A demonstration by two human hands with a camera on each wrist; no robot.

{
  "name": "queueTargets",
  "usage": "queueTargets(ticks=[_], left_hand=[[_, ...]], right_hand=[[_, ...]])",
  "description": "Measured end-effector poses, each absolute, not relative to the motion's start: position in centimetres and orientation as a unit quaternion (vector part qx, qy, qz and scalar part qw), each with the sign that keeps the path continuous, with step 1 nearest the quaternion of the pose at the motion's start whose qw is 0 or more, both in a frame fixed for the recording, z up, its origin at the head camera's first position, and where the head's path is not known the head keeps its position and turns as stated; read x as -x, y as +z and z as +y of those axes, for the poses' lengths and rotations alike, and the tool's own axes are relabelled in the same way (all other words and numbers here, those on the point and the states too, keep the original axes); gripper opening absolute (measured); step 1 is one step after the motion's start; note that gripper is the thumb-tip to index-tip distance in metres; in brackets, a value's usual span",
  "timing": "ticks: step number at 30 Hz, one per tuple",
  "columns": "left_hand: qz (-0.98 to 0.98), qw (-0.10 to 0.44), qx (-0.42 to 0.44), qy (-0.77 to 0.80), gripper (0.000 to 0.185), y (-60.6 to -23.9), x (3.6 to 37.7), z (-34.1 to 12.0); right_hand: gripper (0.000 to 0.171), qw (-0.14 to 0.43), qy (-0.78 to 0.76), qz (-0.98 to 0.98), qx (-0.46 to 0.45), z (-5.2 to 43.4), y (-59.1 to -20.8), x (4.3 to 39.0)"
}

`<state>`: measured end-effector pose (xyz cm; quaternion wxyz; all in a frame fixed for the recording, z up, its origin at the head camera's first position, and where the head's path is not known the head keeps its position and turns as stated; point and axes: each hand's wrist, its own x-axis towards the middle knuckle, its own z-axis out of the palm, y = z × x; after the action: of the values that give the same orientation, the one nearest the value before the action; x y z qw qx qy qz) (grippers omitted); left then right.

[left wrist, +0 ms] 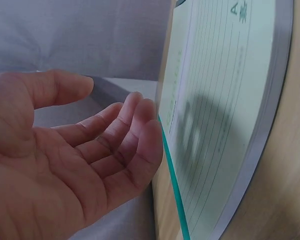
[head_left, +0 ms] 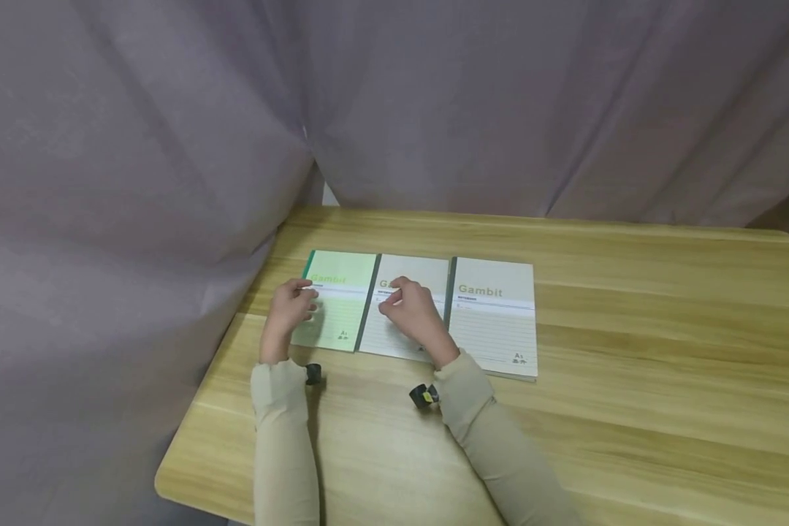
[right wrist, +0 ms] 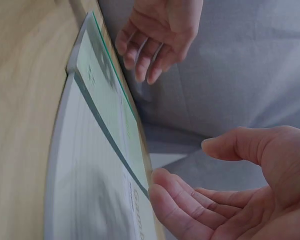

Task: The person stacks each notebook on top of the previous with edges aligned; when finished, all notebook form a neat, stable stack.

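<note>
Three "Gambit" notebooks lie side by side on the wooden table [head_left: 631, 365]: a green one [head_left: 342, 314] at the left, a pale one [head_left: 394, 332] in the middle and another pale one [head_left: 496, 314] at the right. My left hand [head_left: 299, 296] hovers at the green notebook's left edge with relaxed fingers and holds nothing. In the left wrist view its fingertips [left wrist: 140, 125] lie right beside the green notebook [left wrist: 220, 115]. Over the middle notebook my right hand [head_left: 397, 296] is open; its fingertips [right wrist: 165, 192] touch the cover by the dark spine. The green notebook [right wrist: 110, 105] lies beyond.
A grey curtain [head_left: 171, 146] hangs close behind the table and along its left side. The table's left edge [head_left: 204, 394] lies just beside my left arm. Small black cameras [head_left: 313, 374] sit on both wrists. Bare wood stretches to the right of the notebooks.
</note>
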<state>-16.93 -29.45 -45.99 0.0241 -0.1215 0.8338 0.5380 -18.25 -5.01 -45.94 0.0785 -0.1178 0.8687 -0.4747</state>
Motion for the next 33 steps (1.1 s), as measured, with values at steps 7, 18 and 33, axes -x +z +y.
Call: queueTargets(ticks=[7,18,33], left_hand=[[0.839,0.009,0.134,0.527,0.046,-45.9,17.2,-30.1],[0.823,0.01,0.174,0.541,0.047,-46.4,16.6,-31.2],[0.828,-0.001,0.185,0.53,0.049,-47.2,16.1,-32.2]], right_hand=[[0.055,0.083,-0.488,0.86,0.123,-6.5,-46.4,18.3],[0.059,0.095,-0.506,0.85,0.113,-8.1,-47.4,18.0],[0.062,0.125,-0.493,0.853,0.12,-8.9,-48.3,17.2]])
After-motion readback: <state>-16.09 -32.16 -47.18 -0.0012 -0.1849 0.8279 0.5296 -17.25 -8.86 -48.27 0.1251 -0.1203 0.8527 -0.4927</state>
